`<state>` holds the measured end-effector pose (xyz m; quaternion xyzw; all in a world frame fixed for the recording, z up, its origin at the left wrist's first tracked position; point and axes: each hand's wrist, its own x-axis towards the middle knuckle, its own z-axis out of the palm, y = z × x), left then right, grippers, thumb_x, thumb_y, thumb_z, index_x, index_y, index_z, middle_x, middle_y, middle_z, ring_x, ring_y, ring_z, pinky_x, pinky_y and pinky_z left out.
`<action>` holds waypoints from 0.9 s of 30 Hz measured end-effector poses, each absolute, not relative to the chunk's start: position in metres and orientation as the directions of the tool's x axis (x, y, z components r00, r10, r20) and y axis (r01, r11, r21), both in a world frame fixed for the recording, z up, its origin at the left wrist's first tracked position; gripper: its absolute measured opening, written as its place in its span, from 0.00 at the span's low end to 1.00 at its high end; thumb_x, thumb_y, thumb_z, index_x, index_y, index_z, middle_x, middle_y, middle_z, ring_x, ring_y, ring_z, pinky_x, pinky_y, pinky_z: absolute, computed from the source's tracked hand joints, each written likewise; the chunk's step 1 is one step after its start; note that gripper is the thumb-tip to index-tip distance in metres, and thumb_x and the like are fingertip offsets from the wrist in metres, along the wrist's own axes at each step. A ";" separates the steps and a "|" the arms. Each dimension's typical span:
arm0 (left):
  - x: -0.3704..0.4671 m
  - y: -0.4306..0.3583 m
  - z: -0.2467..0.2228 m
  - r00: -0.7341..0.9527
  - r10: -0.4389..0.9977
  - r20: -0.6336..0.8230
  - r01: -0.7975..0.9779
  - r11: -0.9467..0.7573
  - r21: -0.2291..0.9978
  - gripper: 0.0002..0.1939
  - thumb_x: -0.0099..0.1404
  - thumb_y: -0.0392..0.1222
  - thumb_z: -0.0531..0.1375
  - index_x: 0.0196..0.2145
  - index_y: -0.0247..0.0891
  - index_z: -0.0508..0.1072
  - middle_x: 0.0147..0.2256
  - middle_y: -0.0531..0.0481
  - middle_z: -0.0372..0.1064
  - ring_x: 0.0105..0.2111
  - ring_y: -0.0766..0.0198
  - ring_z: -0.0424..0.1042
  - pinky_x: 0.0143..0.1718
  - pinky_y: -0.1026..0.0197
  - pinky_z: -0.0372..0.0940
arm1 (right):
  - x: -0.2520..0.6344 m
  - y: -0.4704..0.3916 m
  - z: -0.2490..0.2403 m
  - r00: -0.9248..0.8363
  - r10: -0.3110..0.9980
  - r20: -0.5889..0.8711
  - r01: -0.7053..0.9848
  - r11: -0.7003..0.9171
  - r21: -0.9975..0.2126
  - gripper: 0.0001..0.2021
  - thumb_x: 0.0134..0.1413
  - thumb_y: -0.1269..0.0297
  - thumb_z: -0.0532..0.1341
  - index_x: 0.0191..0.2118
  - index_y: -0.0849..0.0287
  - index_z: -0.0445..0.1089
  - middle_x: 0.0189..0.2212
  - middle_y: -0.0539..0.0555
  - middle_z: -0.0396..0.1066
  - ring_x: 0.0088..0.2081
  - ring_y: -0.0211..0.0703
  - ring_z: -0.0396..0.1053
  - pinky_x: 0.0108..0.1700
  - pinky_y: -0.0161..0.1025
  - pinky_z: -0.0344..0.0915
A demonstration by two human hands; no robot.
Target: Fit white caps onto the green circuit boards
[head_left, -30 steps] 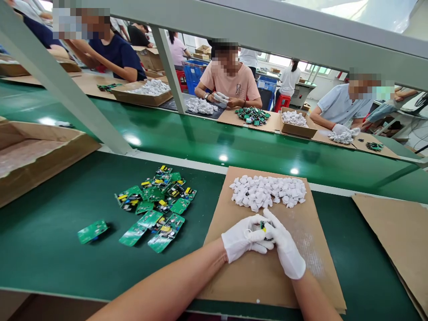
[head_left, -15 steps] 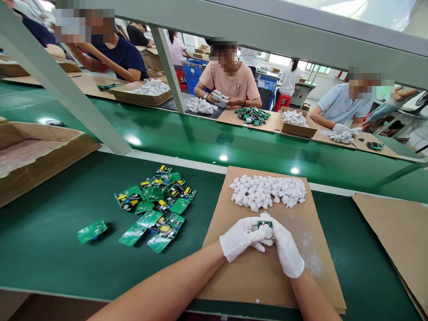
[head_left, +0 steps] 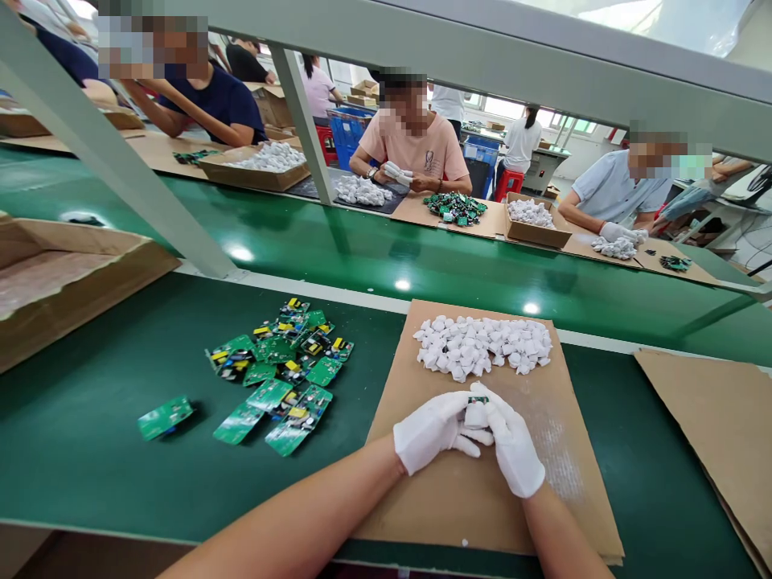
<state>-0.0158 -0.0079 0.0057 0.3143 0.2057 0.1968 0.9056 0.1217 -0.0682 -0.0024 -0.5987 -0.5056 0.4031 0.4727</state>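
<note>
Both my hands wear white gloves and meet above a cardboard sheet [head_left: 446, 507]. Between their fingertips is a small green circuit board [head_left: 478, 400], mostly covered by the gloves. My left hand [head_left: 433, 430] grips it from the left, with its lower fingers stretched beneath. From the other side my right hand [head_left: 512, 442] closes on the same board. A white shape just below the board's edge could be a white piece or a gloved finger; I cannot tell. Just beyond the hands lies a heap of small white pieces [head_left: 482, 346].
Several green circuit boards [head_left: 274, 351] with yellow parts lie on the green table at left, one board [head_left: 165, 418] apart. A cardboard box [head_left: 90, 297] stands far left, cardboard sheets [head_left: 717, 418] lie right. A slanted metal post [head_left: 121, 145] and overhead beam frame the bench; co-workers sit opposite.
The circuit board has tilted between my fingers, so less of its green face shows. My hands have shifted very slightly left; the heaps stay as they were.
</note>
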 end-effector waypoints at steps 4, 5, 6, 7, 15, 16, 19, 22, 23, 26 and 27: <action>-0.017 -0.007 0.005 0.853 0.477 -0.212 -0.241 0.720 0.651 0.19 0.59 0.53 0.54 0.39 0.34 0.69 0.33 0.42 0.70 0.31 0.63 0.71 0.32 0.60 0.66 | 0.120 -0.070 -0.003 0.152 0.988 -0.029 0.332 -0.078 -0.940 0.25 0.53 0.59 0.58 0.57 0.55 0.59 0.42 0.53 0.73 0.41 0.47 0.71 0.44 0.41 0.69; -0.016 -0.007 0.005 0.854 0.477 -0.209 -0.227 0.702 0.675 0.18 0.59 0.52 0.55 0.38 0.33 0.69 0.32 0.43 0.70 0.30 0.63 0.70 0.33 0.59 0.66 | 0.120 -0.070 -0.002 0.158 0.987 -0.031 0.364 -0.087 -0.927 0.26 0.51 0.60 0.59 0.57 0.55 0.59 0.40 0.53 0.74 0.38 0.46 0.72 0.41 0.40 0.70; -0.016 -0.007 0.005 0.852 0.480 -0.210 -0.211 0.681 0.701 0.17 0.59 0.51 0.56 0.38 0.33 0.69 0.31 0.44 0.70 0.29 0.64 0.70 0.33 0.60 0.66 | 0.119 -0.070 -0.001 0.160 0.987 -0.026 0.386 -0.087 -0.918 0.26 0.51 0.61 0.59 0.57 0.55 0.60 0.39 0.52 0.75 0.37 0.45 0.72 0.40 0.39 0.70; -0.016 -0.007 0.006 0.845 0.489 -0.215 -0.195 0.658 0.727 0.15 0.58 0.49 0.57 0.37 0.33 0.69 0.29 0.45 0.69 0.28 0.65 0.70 0.33 0.60 0.66 | 0.119 -0.070 0.001 0.153 0.988 -0.022 0.389 -0.080 -0.918 0.25 0.51 0.61 0.59 0.56 0.54 0.60 0.39 0.52 0.75 0.37 0.45 0.72 0.41 0.39 0.70; -0.017 -0.007 0.009 0.828 0.499 -0.257 -0.159 0.647 0.745 0.19 0.56 0.49 0.60 0.42 0.35 0.67 0.33 0.43 0.70 0.31 0.64 0.71 0.28 0.65 0.66 | 0.125 -0.068 0.008 0.081 0.997 -0.013 0.282 -0.035 -0.959 0.19 0.58 0.55 0.52 0.53 0.52 0.65 0.49 0.52 0.69 0.55 0.47 0.61 0.57 0.45 0.55; -0.017 -0.007 0.008 0.825 0.505 -0.252 -0.157 0.634 0.757 0.19 0.56 0.49 0.60 0.41 0.34 0.68 0.33 0.43 0.70 0.31 0.64 0.71 0.28 0.66 0.66 | 0.126 -0.068 0.006 0.089 0.996 -0.014 0.288 -0.039 -0.957 0.19 0.58 0.55 0.53 0.53 0.52 0.65 0.49 0.52 0.69 0.55 0.47 0.61 0.57 0.45 0.55; -0.017 -0.008 0.009 0.807 0.538 -0.245 -0.131 0.566 0.814 0.16 0.54 0.47 0.62 0.36 0.33 0.69 0.30 0.45 0.69 0.29 0.66 0.71 0.25 0.68 0.65 | 0.128 -0.068 0.003 0.066 0.997 -0.029 0.210 -0.042 -0.977 0.21 0.58 0.51 0.50 0.53 0.53 0.65 0.50 0.52 0.68 0.54 0.48 0.61 0.55 0.45 0.58; -0.018 -0.008 0.010 0.804 0.543 -0.241 -0.138 0.566 0.813 0.15 0.54 0.47 0.62 0.34 0.34 0.69 0.30 0.47 0.68 0.28 0.65 0.71 0.24 0.69 0.65 | 0.128 -0.068 0.002 0.088 0.994 -0.058 0.132 -0.069 -0.989 0.22 0.58 0.50 0.50 0.52 0.55 0.66 0.50 0.53 0.68 0.53 0.49 0.62 0.54 0.47 0.60; -0.018 -0.008 0.010 0.813 0.533 -0.234 -0.143 0.572 0.808 0.16 0.54 0.47 0.62 0.36 0.34 0.69 0.31 0.46 0.69 0.29 0.65 0.71 0.24 0.68 0.65 | 0.127 -0.067 0.002 0.102 0.993 -0.063 0.138 -0.076 -0.988 0.22 0.57 0.50 0.51 0.51 0.55 0.67 0.50 0.54 0.68 0.53 0.50 0.62 0.54 0.47 0.60; -0.018 -0.008 0.011 0.849 0.494 -0.189 -0.144 0.561 0.815 0.18 0.54 0.48 0.62 0.39 0.34 0.69 0.34 0.43 0.70 0.30 0.64 0.72 0.24 0.68 0.65 | 0.124 -0.065 0.003 0.120 0.992 -0.040 0.171 -0.061 -0.983 0.19 0.55 0.52 0.55 0.47 0.55 0.70 0.49 0.54 0.69 0.55 0.51 0.61 0.54 0.46 0.60; -0.018 -0.008 0.011 0.855 0.487 -0.178 -0.143 0.551 0.822 0.18 0.54 0.48 0.62 0.39 0.33 0.69 0.35 0.43 0.70 0.30 0.64 0.71 0.23 0.69 0.65 | 0.124 -0.065 0.003 0.119 0.992 -0.031 0.173 -0.051 -0.984 0.19 0.55 0.52 0.55 0.47 0.55 0.71 0.49 0.54 0.69 0.54 0.51 0.61 0.54 0.46 0.60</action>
